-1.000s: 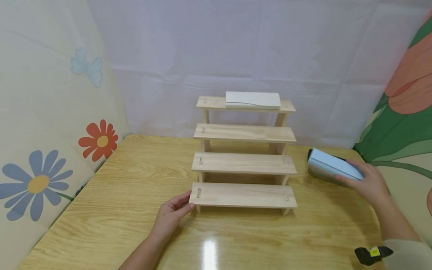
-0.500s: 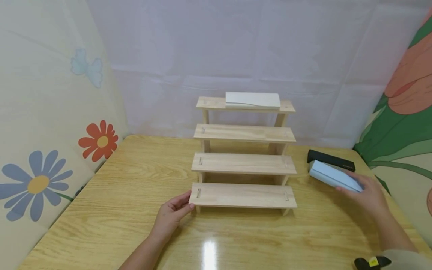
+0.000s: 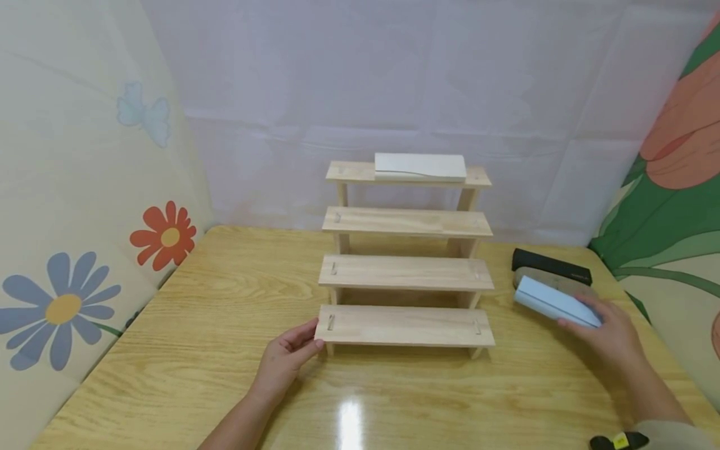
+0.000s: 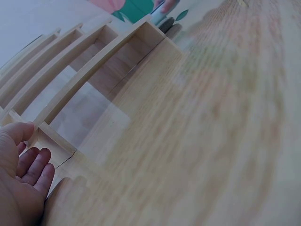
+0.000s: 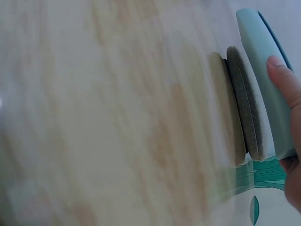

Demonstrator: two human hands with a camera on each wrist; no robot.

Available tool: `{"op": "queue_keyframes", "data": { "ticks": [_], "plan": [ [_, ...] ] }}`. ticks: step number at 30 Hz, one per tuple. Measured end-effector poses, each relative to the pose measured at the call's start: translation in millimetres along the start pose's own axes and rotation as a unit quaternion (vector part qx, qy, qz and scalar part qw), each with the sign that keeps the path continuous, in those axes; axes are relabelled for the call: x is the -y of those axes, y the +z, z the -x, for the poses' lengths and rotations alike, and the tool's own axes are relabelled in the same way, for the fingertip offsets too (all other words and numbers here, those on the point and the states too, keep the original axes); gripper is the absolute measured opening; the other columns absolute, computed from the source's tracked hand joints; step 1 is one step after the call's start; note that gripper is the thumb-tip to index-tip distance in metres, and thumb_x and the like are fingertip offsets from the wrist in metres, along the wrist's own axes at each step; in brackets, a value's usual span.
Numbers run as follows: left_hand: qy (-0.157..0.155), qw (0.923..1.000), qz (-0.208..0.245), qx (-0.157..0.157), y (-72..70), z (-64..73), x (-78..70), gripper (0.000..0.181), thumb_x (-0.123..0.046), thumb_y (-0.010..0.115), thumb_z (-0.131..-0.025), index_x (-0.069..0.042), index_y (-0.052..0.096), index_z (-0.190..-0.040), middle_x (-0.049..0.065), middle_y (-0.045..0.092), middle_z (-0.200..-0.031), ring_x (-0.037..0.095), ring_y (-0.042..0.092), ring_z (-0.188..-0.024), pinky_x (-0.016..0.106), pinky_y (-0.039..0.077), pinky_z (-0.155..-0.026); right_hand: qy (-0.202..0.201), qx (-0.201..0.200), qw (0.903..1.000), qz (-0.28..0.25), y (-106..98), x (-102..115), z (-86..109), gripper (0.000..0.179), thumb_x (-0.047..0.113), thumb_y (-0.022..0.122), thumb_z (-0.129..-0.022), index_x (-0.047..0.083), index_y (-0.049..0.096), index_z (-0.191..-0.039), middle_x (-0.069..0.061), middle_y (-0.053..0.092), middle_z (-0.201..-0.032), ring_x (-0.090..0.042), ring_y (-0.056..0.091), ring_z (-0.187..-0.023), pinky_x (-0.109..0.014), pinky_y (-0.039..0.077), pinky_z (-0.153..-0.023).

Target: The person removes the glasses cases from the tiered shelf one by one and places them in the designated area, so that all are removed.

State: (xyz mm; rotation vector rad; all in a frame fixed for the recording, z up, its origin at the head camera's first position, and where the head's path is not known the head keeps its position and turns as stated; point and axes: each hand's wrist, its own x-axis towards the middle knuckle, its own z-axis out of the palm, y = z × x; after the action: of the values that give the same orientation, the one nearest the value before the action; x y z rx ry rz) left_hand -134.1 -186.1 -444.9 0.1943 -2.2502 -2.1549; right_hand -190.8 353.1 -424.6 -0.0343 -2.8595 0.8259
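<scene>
My right hand (image 3: 610,328) grips a light blue glasses case (image 3: 554,301) by its right end, thumb on the near side. It is held tilted over a grey-brown fabric glasses case (image 3: 582,288), which it partly hides in the head view. The right wrist view shows the blue case (image 5: 262,70) raised above the grey fabric case (image 5: 244,103). At the lowest step of a four-tier wooden display stand (image 3: 405,325), my left hand (image 3: 284,359) pinches the left end. In the left wrist view the thumb (image 4: 21,132) lies against the step's corner.
A white glasses case (image 3: 420,167) lies on the stand's top step. Behind the grey case is a long black glasses case (image 3: 551,267). The wood-grain table (image 3: 225,300) is bordered by a white cloth backdrop (image 3: 281,94) and flower-printed side panels (image 3: 62,306).
My right hand has brought the blue case slightly nearer and lower, uncovering the black case and more of the grey one. The left hand stays at the stand.
</scene>
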Motion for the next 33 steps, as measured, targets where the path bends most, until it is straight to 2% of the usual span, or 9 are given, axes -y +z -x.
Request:
{"op": "queue_keyframes", "data": {
  "ticks": [13,33],
  "plan": [
    [-0.001,1.0,-0.002,-0.001,0.3,1.2,-1.6,0.046,-0.001,0.07,-0.087,0.004,0.058,-0.131,0.019,0.064,-0.129,0.002,0.066,-0.097,0.017,0.055,-0.084,-0.008,0.029,0.9994,0.016,4.9,-8.5,-0.5,0.082,0.046,0.072,-0.086,-0.007,0.042,-0.141,-0.042,0.039,-0.138,-0.058,0.036,-0.12,-0.07,0.034,-0.093],
    [-0.003,0.9999,-0.01,-0.002,0.5,0.7,-1.8,0.045,-0.002,0.07,-0.087,0.003,0.058,-0.131,0.021,0.062,-0.131,0.002,0.065,-0.097,0.017,0.055,-0.084,-0.008,0.033,0.9992,0.021,10.8,-13.8,-2.4,0.083,0.047,0.074,-0.084,-0.005,0.043,-0.141,-0.041,0.037,-0.141,-0.061,0.032,-0.123,-0.072,0.031,-0.096]
  ]
}}
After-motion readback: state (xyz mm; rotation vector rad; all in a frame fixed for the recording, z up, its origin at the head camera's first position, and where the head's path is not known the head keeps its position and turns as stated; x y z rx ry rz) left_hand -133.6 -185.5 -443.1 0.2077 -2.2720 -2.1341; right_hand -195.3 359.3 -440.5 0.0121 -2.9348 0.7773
